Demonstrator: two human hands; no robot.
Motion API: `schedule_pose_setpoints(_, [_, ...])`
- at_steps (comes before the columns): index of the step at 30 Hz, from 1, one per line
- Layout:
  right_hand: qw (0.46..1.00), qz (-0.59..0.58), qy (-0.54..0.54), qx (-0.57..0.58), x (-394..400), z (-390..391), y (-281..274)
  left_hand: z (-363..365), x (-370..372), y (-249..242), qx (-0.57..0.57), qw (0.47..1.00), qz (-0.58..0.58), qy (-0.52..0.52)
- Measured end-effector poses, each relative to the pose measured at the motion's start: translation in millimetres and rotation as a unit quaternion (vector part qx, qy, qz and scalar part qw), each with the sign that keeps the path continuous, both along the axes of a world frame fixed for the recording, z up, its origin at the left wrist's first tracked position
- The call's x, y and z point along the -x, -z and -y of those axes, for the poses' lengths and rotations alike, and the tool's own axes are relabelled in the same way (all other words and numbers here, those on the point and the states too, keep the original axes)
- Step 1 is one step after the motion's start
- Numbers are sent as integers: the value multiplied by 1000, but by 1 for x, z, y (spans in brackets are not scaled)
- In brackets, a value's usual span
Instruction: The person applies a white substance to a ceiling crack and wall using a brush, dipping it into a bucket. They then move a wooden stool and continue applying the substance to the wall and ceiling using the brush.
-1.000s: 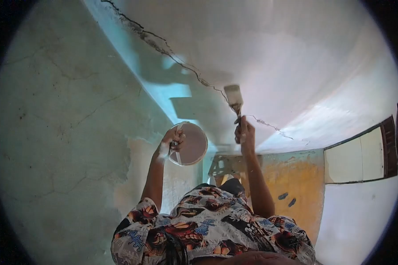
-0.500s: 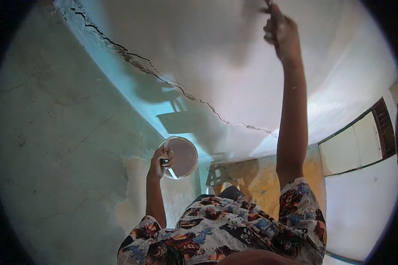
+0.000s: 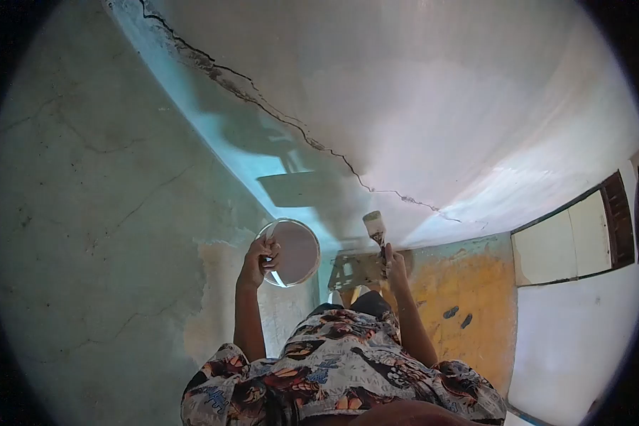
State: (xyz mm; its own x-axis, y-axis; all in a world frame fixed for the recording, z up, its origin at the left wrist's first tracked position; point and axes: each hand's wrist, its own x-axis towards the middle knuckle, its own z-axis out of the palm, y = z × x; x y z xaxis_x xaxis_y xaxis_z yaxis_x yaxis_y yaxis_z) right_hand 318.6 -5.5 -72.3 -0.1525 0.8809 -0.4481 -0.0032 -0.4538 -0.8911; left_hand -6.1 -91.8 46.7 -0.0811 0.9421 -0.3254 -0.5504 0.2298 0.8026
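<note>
My left hand [image 3: 260, 260] is closed round the pale strap handle of a bucket [image 3: 297, 257], whose round top faces me with pinkish-grey paint or liquid inside. In my right hand [image 3: 395, 268] is a paintbrush [image 3: 375, 226], gripped by its dark handle with the wide, pale bristles pointing up. The brush is to the right of the bucket and apart from it. Behind both, a jagged crack [image 3: 321, 147] runs across the white wall [image 3: 433, 106], dropping from upper left toward the right.
A green wall [image 3: 99, 227] with fine cracks and peeling patches is on my left. Below lies a yellow-orange worn surface [image 3: 461, 305]. A dark-framed opening with pale panels [image 3: 568, 241] is at the right. Shadows of the bucket and arm fall on the white wall.
My right hand has come down from high on the white wall to near the bucket, bringing the paintbrush with it. My left hand and the bucket have hardly moved.
</note>
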Motion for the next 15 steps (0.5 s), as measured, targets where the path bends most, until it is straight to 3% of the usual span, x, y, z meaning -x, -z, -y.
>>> schedule_pose_setpoints(1, [1000, -19, 9, 0, 5, 3, -9, 2, -1, 1, 18, 1000, 10, -16])
schedule_pose_setpoints(2, [992, 63, -12, -113, 12, -1, -16, 2, -4, 1, 31, 999, 19, -32])
schedule_pose_setpoints(4, [916, 216, -42, -335, 32, -17, -32, 0, -2, -1, 21, 999, 13, -23])
schedule_pose_setpoints(6, [881, 266, -65, -386, 61, -28, -111, 1, -8, -2, 16, 998, 46, -48])
schedule_pose_setpoints(9, [844, 169, -62, -505, 102, -60, -209, 3, -4, 1, -10, 999, 18, -49])
schedule_pose_setpoints(12, [808, 145, -44, -570, 137, -99, -292, 4, -4, 1, -26, 998, 3, -65])
schedule_pose_setpoints(15, [768, 113, 1, -630, 178, -142, -317, 5, 4, 4, -52, 996, 8, -75])
